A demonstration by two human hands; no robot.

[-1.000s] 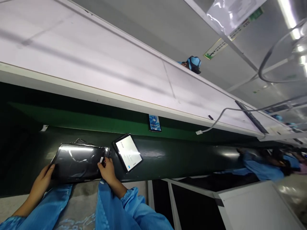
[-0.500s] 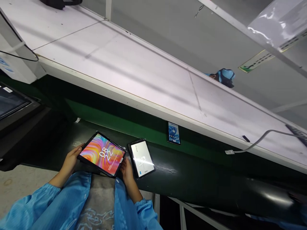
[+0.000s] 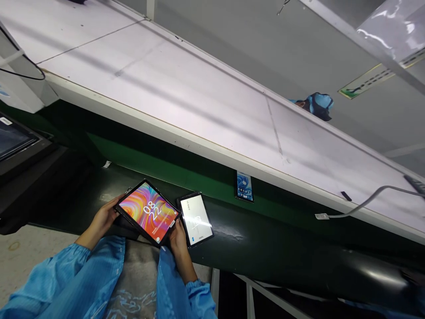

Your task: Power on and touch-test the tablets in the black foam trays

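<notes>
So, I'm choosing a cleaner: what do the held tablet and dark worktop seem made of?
Held tablet: probably a smooth glass or clear plastic front, since the lit picture shows through. Dark worktop: perhaps rubber or vinyl, semi-gloss, given its soft light patches.

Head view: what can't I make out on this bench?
In the head view:
Colourful tablet: underside, facing away.
Left hand and right hand: some fingers, behind that tablet.
White-screen tablet: fine print, too small.
Blue-screen device: top end, behind shelf edge.
Far-left device: cut off by picture edge.
</notes>
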